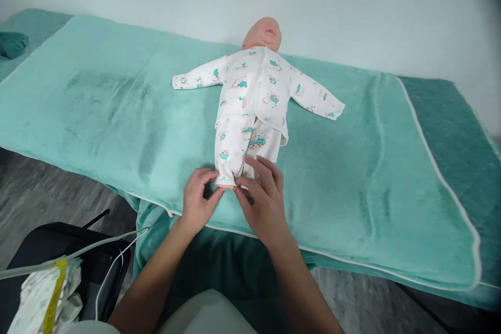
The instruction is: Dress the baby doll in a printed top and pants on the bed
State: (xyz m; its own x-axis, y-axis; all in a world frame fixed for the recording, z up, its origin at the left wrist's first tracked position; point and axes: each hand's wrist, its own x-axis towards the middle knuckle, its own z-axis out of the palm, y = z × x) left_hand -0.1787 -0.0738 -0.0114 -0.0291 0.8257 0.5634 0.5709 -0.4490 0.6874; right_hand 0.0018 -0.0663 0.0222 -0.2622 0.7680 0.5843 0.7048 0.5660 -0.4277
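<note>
A baby doll [263, 34] lies on its back on a green blanket, dressed in a white printed jacket [250, 81] and matching white trousers [230, 141]. With thumb and fingers, my left hand [199, 198] pinches the left side of the trouser cuff at the doll's foot. My right hand [264, 198] grips the other side of that same cuff, its thumb close to my left thumb. A bit of the doll's foot [225, 186] shows below the hem. The other trouser leg is partly hidden behind my right hand. Both jacket sleeves lie spread out to the sides.
The green blanket [117, 99] with white piping covers a long bed against a pale wall [332, 5]. At the lower left a black chair [90, 250] holds folded printed cloth [39, 292] with a yellow strip. Pale cables [105, 240] cross above it.
</note>
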